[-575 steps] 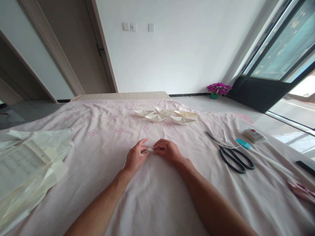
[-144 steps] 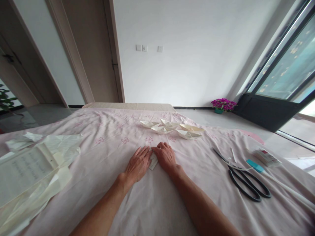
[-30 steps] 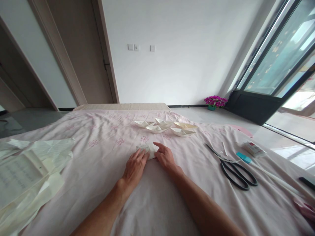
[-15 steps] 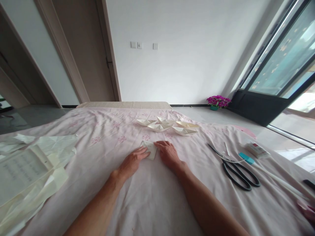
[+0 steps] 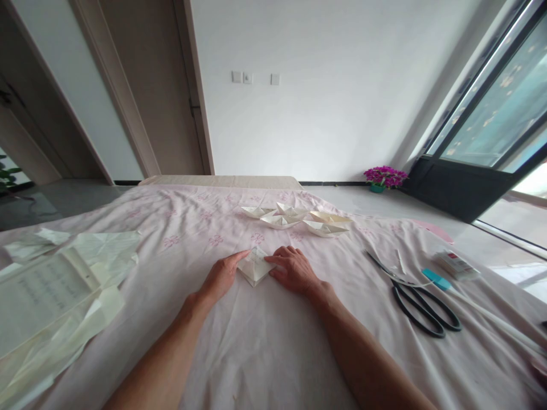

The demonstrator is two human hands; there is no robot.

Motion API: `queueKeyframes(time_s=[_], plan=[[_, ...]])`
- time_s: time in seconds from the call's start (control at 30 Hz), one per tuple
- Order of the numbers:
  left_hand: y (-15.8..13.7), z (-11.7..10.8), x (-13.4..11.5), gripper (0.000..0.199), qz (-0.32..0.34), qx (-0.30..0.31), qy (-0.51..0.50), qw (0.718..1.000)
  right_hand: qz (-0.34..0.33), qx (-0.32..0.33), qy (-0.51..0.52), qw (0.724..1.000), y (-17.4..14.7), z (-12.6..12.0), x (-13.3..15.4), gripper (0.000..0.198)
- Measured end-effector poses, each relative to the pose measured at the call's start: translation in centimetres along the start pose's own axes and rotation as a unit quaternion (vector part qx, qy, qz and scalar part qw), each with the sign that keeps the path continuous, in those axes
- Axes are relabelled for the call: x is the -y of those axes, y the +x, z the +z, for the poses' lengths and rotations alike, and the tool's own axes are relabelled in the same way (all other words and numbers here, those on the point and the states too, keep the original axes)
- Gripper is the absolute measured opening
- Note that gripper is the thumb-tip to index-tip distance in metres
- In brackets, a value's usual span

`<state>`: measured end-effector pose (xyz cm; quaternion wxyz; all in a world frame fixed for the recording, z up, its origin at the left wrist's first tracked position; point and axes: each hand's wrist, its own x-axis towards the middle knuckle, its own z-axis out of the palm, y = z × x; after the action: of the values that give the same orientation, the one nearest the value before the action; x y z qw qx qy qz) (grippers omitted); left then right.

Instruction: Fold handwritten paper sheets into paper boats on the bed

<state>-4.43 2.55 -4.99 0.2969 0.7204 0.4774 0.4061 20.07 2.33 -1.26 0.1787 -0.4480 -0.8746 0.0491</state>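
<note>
A small piece of cream paper (image 5: 254, 270), folded into a diamond shape with a crease down its middle, rests on the pink flowered cloth. My left hand (image 5: 223, 275) grips its left corner, fingertips on the edge. At the opposite corner, my right hand (image 5: 296, 270) has thumb and forefinger closed on the paper, the other fingers curled. Just beyond lie several folded paper boats (image 5: 282, 221) in a loose group, one of them yellower than the others.
Loose printed sheets (image 5: 43, 296) are heaped at the left. On the right are black-handled scissors (image 5: 421, 307), a blue-ended white strip (image 5: 436, 279) and a small clear-wrapped box (image 5: 455, 265). Purple flowers (image 5: 385, 177) stand on the floor by the glass door.
The paper has gone from a small, flat squarish shape to a wider diamond. My left hand has moved from on top of it to its left corner. The view has shifted slightly.
</note>
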Motion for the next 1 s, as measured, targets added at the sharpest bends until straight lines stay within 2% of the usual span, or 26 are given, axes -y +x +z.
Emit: queueKeyframes(time_s=[0.1, 0.27, 0.5, 0.63, 0.8, 1.0], plan=[[0.2, -0.8, 0.6, 0.057, -0.019, 0.021, -0.037, 0.999, -0.011, -0.013, -0.008, 1.0, 0.2, 0.3, -0.2, 0.03], [0.2, -1.4, 0.5, 0.047, -0.042, 0.031, -0.048, 0.997, -0.034, -0.016, -0.004, 0.999, 0.4, 0.7, -0.3, 0.024], [0.0, -1.1, 0.4, 0.03, 0.039, 0.023, 0.062, 0.997, -0.041, -0.021, -0.016, 0.999, 0.8, 1.0, -0.2, 0.024], [0.0, -0.8, 0.9, 0.027, 0.057, 0.026, 0.112, 0.992, -0.046, -0.021, -0.026, 0.998, 1.0, 1.3, -0.2, 0.022], [0.0, -0.8, 1.3, 0.017, 0.075, 0.012, 0.145, 0.987, -0.008, -0.014, -0.05, 0.999, 1.1, 1.4, -0.2, 0.019], [0.2, -1.0, 1.0, 0.004, 0.066, -0.025, 0.189, 0.979, 0.031, -0.021, -0.063, 0.997, 1.5, 1.7, 0.1, 0.015]])
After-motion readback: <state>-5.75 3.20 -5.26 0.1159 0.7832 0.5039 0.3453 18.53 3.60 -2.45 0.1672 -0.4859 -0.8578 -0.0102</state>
